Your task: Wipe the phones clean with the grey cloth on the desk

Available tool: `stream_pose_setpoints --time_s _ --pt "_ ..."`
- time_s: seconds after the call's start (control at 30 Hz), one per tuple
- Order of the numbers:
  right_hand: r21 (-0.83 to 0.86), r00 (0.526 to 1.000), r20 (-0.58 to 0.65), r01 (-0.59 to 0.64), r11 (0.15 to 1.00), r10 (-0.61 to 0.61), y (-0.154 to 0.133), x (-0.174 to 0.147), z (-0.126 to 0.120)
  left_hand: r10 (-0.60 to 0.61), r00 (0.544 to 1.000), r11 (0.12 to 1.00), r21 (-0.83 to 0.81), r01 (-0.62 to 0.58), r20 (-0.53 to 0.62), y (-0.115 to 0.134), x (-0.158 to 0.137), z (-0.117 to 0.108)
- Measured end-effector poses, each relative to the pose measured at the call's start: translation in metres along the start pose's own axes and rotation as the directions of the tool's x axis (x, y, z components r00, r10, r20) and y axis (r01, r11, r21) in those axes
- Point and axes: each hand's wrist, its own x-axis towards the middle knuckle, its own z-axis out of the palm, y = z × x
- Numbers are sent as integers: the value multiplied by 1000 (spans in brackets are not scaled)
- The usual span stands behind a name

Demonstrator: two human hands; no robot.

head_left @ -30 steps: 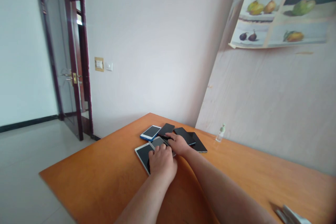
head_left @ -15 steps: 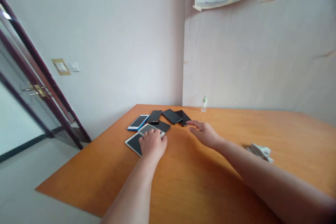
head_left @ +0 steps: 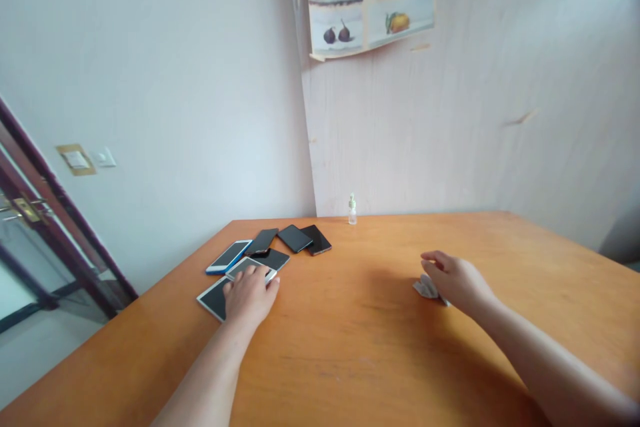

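On the left, my left hand lies palm down with fingers spread over a white-framed tablet. A second white-framed tablet sits partly beneath it, nearer to me. Just behind are a black device, a white tablet in a blue case and a dark phone or tablet. Farther back, a black tablet overlaps another black device. Over on the right, my right hand hovers just above a crumpled grey cloth, fingers apart; the hand hides part of the cloth.
A small clear spray bottle with a pale green top stands at the back of the wooden table. Walls border the table's far side, with fruit pictures hung above. A door is at the left.
My right hand has moved right, from beside the black devices to above the cloth. My left hand stays on the tablet. The view has turned to the right.
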Motion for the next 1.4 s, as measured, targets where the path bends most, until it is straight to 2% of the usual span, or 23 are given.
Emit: stream_pose_setpoints --time_s 0.13,0.33,0.63,0.83,0.93,1.03,1.23,1.4 --pt "-142 990 120 91 986 -74 9 2 -2 63 997 998 27 -62 -42 5 -5 -1" --pt "-241 962 213 218 946 -168 -1 -4 3 128 990 990 70 -123 -67 14 -12 -2" --pt "-310 953 213 273 911 -213 -7 -5 8 208 974 972 128 -196 -87 30 -23 -11" --pt "-322 956 200 271 907 -214 -9 -5 12 213 977 970 119 -211 -2 44 -23 -18" --pt "-317 956 198 272 909 -217 -11 -4 13 231 973 967 106 -232 20 55 -12 -16" --pt "-304 956 188 274 912 -225 -11 -4 15 219 975 971 94 -220 25 69 11 -9" --pt "-295 960 172 262 919 -219 -12 -3 18 105 993 993 53 -108 61 97 68 17" --pt "-288 962 163 257 923 -217 -12 -1 20 40 994 998 38 -44 105 111 93 35"
